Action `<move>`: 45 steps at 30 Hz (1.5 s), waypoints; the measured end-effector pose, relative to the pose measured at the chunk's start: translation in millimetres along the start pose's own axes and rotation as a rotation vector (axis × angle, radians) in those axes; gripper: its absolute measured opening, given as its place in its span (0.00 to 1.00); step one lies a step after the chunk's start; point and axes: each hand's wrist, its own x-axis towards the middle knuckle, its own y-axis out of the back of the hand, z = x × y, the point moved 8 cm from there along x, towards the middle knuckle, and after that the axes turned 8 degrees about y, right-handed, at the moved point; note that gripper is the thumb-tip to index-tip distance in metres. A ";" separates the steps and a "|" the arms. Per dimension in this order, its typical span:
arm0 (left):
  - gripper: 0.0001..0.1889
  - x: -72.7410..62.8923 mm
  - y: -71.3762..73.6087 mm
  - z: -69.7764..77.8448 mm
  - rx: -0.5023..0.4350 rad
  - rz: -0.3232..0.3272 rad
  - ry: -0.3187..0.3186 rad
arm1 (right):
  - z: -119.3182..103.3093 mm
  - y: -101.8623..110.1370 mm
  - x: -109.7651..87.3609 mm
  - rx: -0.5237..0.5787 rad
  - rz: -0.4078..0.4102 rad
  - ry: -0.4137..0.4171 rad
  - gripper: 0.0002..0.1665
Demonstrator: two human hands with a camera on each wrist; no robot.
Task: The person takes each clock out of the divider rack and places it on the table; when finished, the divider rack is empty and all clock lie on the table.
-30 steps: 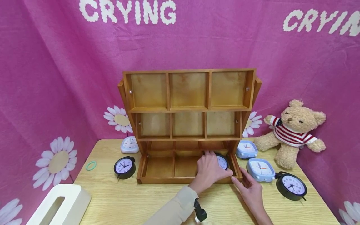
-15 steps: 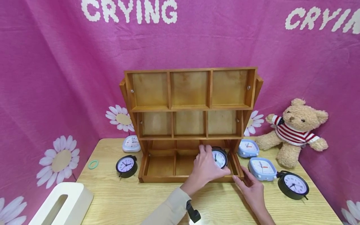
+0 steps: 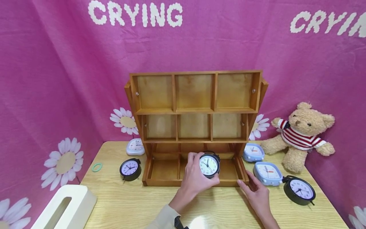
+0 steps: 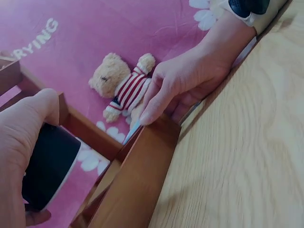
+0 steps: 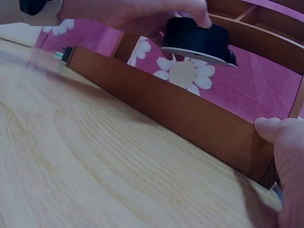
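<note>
My left hand (image 3: 192, 179) grips a round black alarm clock (image 3: 209, 165) by its sides, its white dial facing up toward me. The clock hovers over the lower front tray of a wooden three-tier shelf (image 3: 163, 183), around the middle and right compartments. In the right wrist view, the clock (image 5: 197, 39) hangs above the tray's front board, apart from it. My right hand (image 3: 258, 194) grips the tray's front right corner, the thumb on the front board and the fingers along the outer side. Seen from the left wrist, the clock's dark back (image 4: 51, 164) shows beside my thumb.
Right of the shelf are two blue clocks (image 3: 268, 173) (image 3: 253, 152), another black clock (image 3: 299, 190) and a teddy bear (image 3: 303, 133). On the left are a black clock (image 3: 130, 169), a white clock (image 3: 135, 147), a green ring (image 3: 97, 167) and a white slotted box (image 3: 70, 205).
My left hand has lifted the black clock out of the tray's right compartment and moved it left, toward the middle. The right hand has stayed at the corner.
</note>
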 end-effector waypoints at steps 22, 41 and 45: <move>0.45 -40.1 97.5 -63.2 -0.121 0.260 -0.106 | 1.5 1.6 0.0 0.009 0.010 0.004 0.33; 0.41 -100.4 191.5 -140.8 -0.097 0.476 0.009 | 0.0 1.6 -0.8 -0.006 0.019 0.000 0.32; 0.42 -113.6 207.6 -161.4 -0.055 0.515 0.099 | -1.8 -0.1 -0.3 0.009 0.018 0.006 0.32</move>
